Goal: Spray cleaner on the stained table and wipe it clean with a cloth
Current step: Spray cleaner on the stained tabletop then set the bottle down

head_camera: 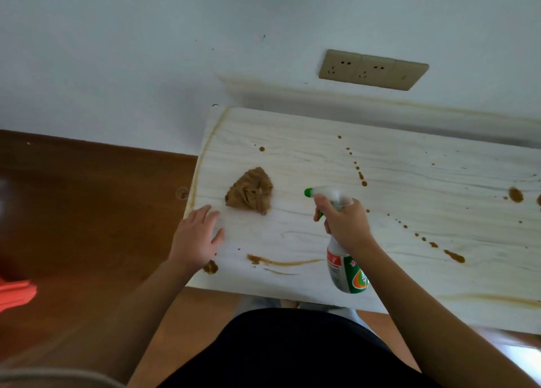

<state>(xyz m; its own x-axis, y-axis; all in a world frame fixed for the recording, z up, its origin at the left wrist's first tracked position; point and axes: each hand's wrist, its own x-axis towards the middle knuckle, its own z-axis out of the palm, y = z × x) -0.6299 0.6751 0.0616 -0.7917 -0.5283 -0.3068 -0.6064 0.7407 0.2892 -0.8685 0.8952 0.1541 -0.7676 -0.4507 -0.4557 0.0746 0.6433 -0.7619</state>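
The right grip (344, 222) clasps the spray bottle (345, 266), nozzle aimed at desk (409, 168) stains ahead; the left grip (197, 235), open, nears the cloth (250, 191).

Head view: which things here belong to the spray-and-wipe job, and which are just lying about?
Part of the job:
spray bottle, held in the right hand
brown cloth, crumpled on the table, untouched
left hand, open, short of the cloth
stained table
brown stains

Not part of it:
wall socket
red item on the floor, unclear what
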